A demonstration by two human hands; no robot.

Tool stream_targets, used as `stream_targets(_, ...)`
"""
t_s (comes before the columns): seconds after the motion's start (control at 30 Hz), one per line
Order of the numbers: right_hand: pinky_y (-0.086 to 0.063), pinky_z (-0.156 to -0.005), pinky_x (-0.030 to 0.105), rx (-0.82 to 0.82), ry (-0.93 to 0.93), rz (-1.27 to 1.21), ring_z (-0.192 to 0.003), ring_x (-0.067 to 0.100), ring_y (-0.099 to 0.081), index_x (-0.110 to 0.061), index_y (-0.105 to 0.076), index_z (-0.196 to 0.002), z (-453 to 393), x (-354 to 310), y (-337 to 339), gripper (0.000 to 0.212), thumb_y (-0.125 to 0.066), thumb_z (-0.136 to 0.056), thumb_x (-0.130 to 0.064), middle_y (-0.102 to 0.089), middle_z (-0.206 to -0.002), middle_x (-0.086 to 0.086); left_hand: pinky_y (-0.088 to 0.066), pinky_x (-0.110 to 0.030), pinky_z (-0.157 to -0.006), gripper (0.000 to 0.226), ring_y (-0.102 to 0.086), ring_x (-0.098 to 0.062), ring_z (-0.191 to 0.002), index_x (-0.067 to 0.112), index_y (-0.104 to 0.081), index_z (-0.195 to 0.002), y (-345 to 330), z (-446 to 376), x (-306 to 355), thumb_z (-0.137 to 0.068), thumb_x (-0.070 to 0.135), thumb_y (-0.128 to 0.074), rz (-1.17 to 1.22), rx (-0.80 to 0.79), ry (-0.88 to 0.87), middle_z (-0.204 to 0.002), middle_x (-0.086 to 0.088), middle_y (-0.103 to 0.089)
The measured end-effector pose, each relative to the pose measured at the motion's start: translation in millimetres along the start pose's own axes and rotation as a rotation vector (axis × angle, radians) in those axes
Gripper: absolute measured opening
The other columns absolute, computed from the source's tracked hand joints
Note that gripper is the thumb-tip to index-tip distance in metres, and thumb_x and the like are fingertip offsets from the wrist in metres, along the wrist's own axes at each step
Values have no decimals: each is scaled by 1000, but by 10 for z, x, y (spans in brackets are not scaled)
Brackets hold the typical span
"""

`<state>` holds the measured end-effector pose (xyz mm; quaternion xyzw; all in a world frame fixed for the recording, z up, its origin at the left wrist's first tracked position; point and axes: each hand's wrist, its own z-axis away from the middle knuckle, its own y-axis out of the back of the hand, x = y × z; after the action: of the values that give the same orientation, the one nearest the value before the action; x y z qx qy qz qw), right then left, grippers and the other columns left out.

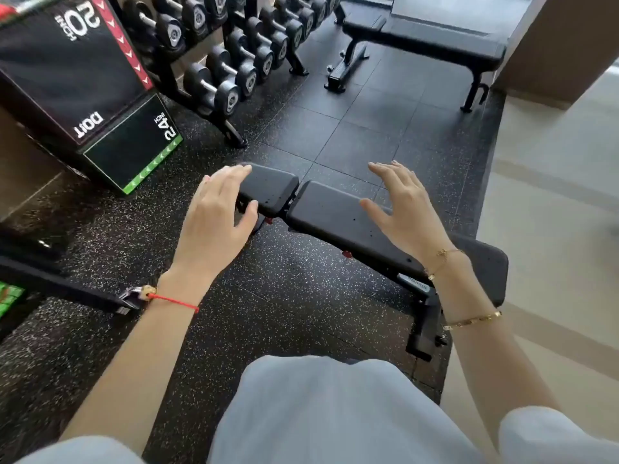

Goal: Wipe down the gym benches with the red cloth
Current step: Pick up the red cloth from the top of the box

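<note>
A black padded gym bench [330, 211] lies across the middle of the head view, its seat pad at the left and its long back pad running down to the right. My left hand [217, 212] hovers over the seat pad's near end, fingers spread and holding nothing. Over the back pad is my right hand [407, 209], also spread wide and holding nothing. A second black bench [432, 38] stands at the far right. No red cloth is in view.
A dumbbell rack [231, 55] runs along the back left. A black plyo box [77, 78] marked 20 and 24 inch stands at left. Speckled rubber flooring [301, 289] ends at a pale floor [552, 195] on the right. A beige pillar [566, 38] stands far right.
</note>
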<state>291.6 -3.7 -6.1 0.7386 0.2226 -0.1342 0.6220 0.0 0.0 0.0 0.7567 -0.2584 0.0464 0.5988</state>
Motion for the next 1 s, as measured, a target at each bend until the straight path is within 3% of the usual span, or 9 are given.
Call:
stream_targets(0.63, -19, -121, 43, -182, 91, -94, -145, 18, -24, -19, -38, -144, -31, -41, -411, 55, -56, -94, -33, -42, -148, -1, -19, -42, -124, 51, -32, -17, -144, 17, -38, -147, -135, 804, -72, -99, 27, -50, -2, 40, 317, -150, -3, -43)
stream_targets(0.83, -16, -121, 43, -284, 169, -124, -146, 17, -22, -20, -38, -144, -345, -258, -672, 53, -55, -95, -33, -40, -149, -1, -26, -47, -120, 50, -38, -21, -139, 17, -39, -146, -109, 949, -271, -98, 25, -51, 5, 93, 473, -149, -4, -44)
stream_targets(1.0, -19, -120, 43, -363, 251, -123, -144, 20, -26, -20, -39, -143, -838, -565, -1061, 53, -55, -95, -33, -42, -147, 0, -24, -44, -122, 49, -32, -17, -144, 17, -39, -146, -57, 890, -662, -99, 26, -50, -17, 132, 595, -150, -3, -43)
